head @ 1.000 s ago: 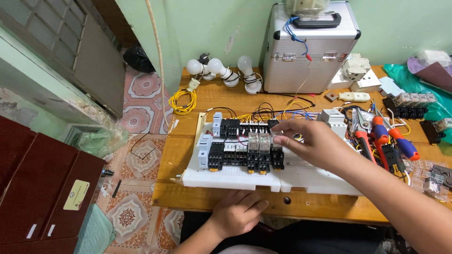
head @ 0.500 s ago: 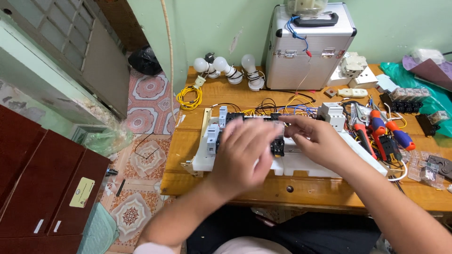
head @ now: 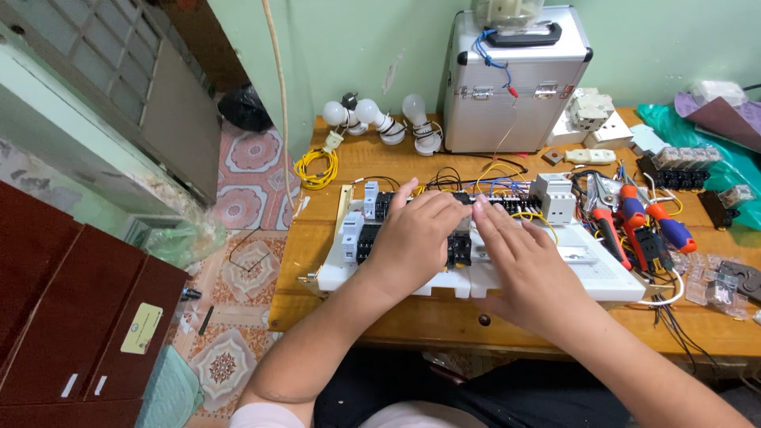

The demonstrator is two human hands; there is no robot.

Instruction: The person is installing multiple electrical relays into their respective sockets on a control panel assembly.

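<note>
A white electrical panel (head: 602, 273) lies on the wooden table (head: 396, 317), carrying black relay sockets (head: 458, 250), grey breakers (head: 553, 195) and yellow and blue wires. My left hand (head: 412, 238) rests over the black components in the panel's middle, fingers curled onto them. Beside it, my right hand (head: 519, 265) lies with its fingers stretched toward the same components. Both hands hide whatever is under them, so I cannot tell if either grips a part.
A silver metal case (head: 515, 87) stands at the back. Three light bulbs in holders (head: 380, 119) and a yellow wire coil (head: 317, 168) sit at back left. Red-and-blue handled screwdrivers and pliers (head: 642, 222) lie right of the panel, and clear relays (head: 713, 285) farther right.
My left hand rose from the table's front edge onto the panel's middle. My right hand shifted left to meet it. The view moved closer to the panel.
</note>
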